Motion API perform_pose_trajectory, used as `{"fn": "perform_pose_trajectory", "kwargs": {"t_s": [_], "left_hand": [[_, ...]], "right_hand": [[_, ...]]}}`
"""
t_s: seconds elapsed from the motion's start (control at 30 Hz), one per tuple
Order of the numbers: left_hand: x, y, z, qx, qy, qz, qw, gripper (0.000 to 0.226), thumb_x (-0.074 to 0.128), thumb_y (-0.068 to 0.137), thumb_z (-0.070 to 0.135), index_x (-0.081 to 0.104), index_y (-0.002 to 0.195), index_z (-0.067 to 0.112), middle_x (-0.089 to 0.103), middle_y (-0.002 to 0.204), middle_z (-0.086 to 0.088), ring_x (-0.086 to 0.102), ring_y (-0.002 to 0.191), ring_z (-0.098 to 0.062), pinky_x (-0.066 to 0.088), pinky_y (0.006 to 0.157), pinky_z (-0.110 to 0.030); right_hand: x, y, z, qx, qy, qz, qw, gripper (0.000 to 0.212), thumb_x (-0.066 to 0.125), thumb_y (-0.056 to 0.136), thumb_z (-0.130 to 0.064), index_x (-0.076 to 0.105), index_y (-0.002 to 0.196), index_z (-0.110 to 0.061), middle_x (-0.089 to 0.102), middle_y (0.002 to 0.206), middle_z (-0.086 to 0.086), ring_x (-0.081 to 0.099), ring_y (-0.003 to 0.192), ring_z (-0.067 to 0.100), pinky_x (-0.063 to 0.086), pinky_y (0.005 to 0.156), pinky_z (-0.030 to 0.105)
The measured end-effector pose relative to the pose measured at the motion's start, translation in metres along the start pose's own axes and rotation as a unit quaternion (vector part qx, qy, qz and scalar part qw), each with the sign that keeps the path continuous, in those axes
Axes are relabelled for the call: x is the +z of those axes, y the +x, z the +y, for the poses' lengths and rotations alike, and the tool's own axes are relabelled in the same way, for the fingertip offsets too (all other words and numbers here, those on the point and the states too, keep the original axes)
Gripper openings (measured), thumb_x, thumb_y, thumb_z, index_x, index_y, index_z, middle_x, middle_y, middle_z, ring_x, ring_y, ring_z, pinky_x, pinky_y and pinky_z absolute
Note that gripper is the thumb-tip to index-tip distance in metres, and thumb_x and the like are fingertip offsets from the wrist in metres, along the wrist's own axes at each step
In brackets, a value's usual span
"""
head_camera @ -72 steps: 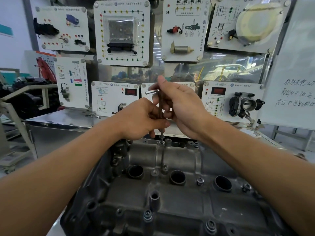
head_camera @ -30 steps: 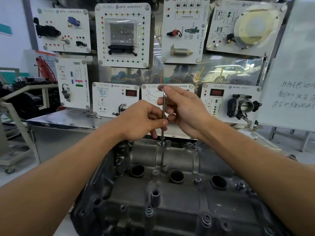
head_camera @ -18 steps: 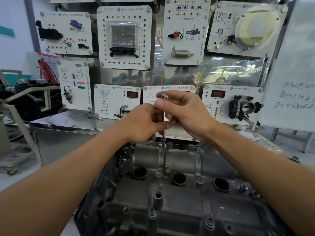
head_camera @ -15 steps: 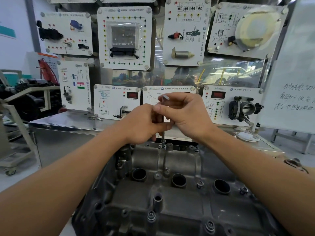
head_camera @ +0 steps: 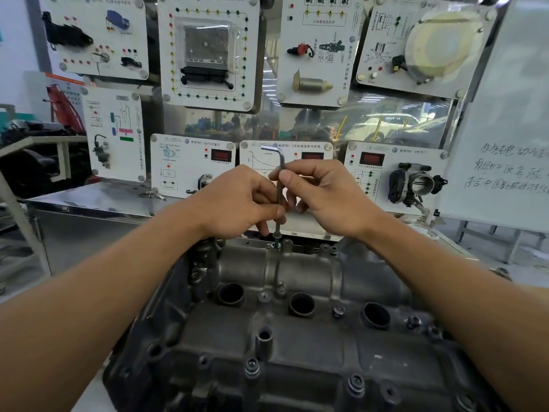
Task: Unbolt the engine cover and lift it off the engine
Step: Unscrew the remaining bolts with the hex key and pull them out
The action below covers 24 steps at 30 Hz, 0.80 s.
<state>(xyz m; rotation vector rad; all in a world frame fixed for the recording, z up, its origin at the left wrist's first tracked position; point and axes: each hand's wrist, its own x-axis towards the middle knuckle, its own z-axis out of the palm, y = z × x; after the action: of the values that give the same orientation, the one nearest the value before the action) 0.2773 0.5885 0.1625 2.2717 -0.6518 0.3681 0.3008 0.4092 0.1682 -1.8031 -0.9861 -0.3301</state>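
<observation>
A dark grey cast engine cover (head_camera: 297, 328) fills the lower middle, with three round plug wells and several bolts along its edges. An L-shaped hex key (head_camera: 280, 185) stands upright, its tip in a bolt (head_camera: 277, 245) at the cover's far edge and its short arm pointing left at the top. My right hand (head_camera: 323, 197) pinches the key's upper shaft between thumb and fingers. My left hand (head_camera: 237, 203) curls round the lower shaft just above the bolt.
Behind the engine stands a display wall of white training panels (head_camera: 208, 52) with mounted parts, including a throttle body (head_camera: 416, 184). A whiteboard (head_camera: 505, 144) with handwriting leans at the right. A steel bench (head_camera: 89, 200) runs along the back left.
The hex key has turned: its short arm now points left instead of toward me. My right hand has slid lower on the shaft. The view has shifted slightly.
</observation>
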Motion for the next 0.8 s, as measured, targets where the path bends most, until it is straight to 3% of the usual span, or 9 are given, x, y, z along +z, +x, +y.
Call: {"fn": "perform_pose_trajectory", "kwargs": {"t_s": [0.07, 0.17, 0.27, 0.4, 0.5, 0.57, 0.63, 0.7, 0.8], "left_hand": [[0.000, 0.000, 0.002, 0.000, 0.001, 0.018, 1.000, 0.006, 0.073, 0.088, 0.017, 0.074, 0.082, 0.015, 0.076, 0.073, 0.005, 0.072, 0.060, -0.014, 0.056, 0.061, -0.023], [0.001, 0.000, 0.003, 0.005, 0.016, 0.032, 0.999, 0.012, 0.077, 0.085, 0.024, 0.073, 0.080, 0.014, 0.072, 0.064, 0.002, 0.071, 0.058, -0.019, 0.058, 0.060, -0.032], [0.002, 0.001, 0.003, 0.011, 0.009, 0.025, 1.000, 0.013, 0.078, 0.084, 0.023, 0.072, 0.085, 0.011, 0.072, 0.069, -0.004, 0.071, 0.062, -0.026, 0.060, 0.062, -0.038], [0.001, 0.002, 0.001, 0.022, 0.000, -0.013, 1.000, 0.011, 0.078, 0.084, 0.014, 0.069, 0.077, 0.016, 0.071, 0.068, 0.000, 0.068, 0.059, -0.012, 0.055, 0.061, -0.020], [0.001, 0.004, 0.001, 0.011, 0.028, -0.050, 0.998, 0.013, 0.077, 0.083, 0.006, 0.068, 0.077, 0.015, 0.072, 0.071, -0.008, 0.070, 0.066, -0.022, 0.059, 0.072, -0.034], [0.001, 0.006, 0.002, 0.000, 0.060, -0.080, 0.995, 0.010, 0.077, 0.082, 0.007, 0.070, 0.083, 0.014, 0.075, 0.077, -0.005, 0.071, 0.073, -0.018, 0.058, 0.081, -0.037], [0.002, 0.006, 0.003, -0.016, 0.092, -0.106, 0.990, 0.013, 0.078, 0.081, 0.009, 0.073, 0.090, 0.018, 0.077, 0.084, 0.003, 0.071, 0.078, -0.003, 0.055, 0.081, -0.024], [0.004, 0.005, 0.004, -0.018, 0.120, -0.113, 0.986, 0.017, 0.079, 0.082, 0.011, 0.076, 0.093, 0.022, 0.074, 0.082, 0.012, 0.066, 0.074, 0.009, 0.046, 0.071, -0.006], [0.002, 0.005, 0.004, -0.009, 0.107, -0.072, 0.992, 0.015, 0.080, 0.081, 0.014, 0.079, 0.089, 0.027, 0.070, 0.072, 0.023, 0.062, 0.069, 0.014, 0.041, 0.065, -0.001]], "right_hand": [[0.002, -0.001, 0.004, -0.013, 0.009, 0.022, 1.000, 0.010, 0.065, 0.093, -0.008, 0.073, 0.094, -0.002, 0.069, 0.070, 0.001, 0.062, 0.059, 0.007, 0.050, 0.057, 0.019], [0.007, -0.001, 0.006, -0.030, 0.022, 0.046, 0.998, 0.003, 0.076, 0.083, -0.010, 0.076, 0.087, -0.010, 0.077, 0.078, 0.007, 0.074, 0.073, 0.023, 0.061, 0.068, 0.031], [0.010, 0.001, 0.005, -0.053, -0.002, 0.077, 0.996, 0.009, 0.078, 0.082, -0.010, 0.076, 0.080, -0.018, 0.076, 0.071, -0.004, 0.071, 0.067, 0.007, 0.056, 0.062, 0.021], [0.005, 0.000, 0.004, -0.041, -0.035, 0.026, 0.998, 0.014, 0.062, 0.096, -0.008, 0.074, 0.089, -0.006, 0.071, 0.077, 0.018, 0.063, 0.063, 0.018, 0.054, 0.057, 0.029], [0.003, -0.005, 0.002, -0.018, -0.037, -0.002, 0.999, 0.019, 0.051, 0.101, -0.006, 0.069, 0.099, -0.001, 0.069, 0.079, 0.019, 0.060, 0.062, 0.018, 0.049, 0.055, 0.021], [0.003, -0.007, 0.000, -0.010, -0.035, -0.001, 0.999, 0.019, 0.046, 0.103, -0.006, 0.065, 0.103, -0.003, 0.068, 0.079, 0.018, 0.061, 0.062, 0.018, 0.048, 0.055, 0.021], [0.004, -0.007, -0.001, -0.005, -0.015, 0.014, 1.000, 0.019, 0.043, 0.104, -0.006, 0.062, 0.104, -0.007, 0.069, 0.079, 0.009, 0.060, 0.060, 0.015, 0.048, 0.055, 0.022], [0.003, -0.005, -0.003, -0.006, 0.007, 0.040, 0.999, 0.019, 0.041, 0.105, -0.008, 0.060, 0.104, -0.009, 0.069, 0.078, 0.000, 0.058, 0.059, 0.012, 0.047, 0.055, 0.021], [-0.003, -0.005, -0.006, -0.014, -0.002, 0.063, 0.998, 0.019, 0.041, 0.105, -0.010, 0.059, 0.103, -0.012, 0.069, 0.077, -0.003, 0.056, 0.058, 0.012, 0.046, 0.056, 0.021]]}}
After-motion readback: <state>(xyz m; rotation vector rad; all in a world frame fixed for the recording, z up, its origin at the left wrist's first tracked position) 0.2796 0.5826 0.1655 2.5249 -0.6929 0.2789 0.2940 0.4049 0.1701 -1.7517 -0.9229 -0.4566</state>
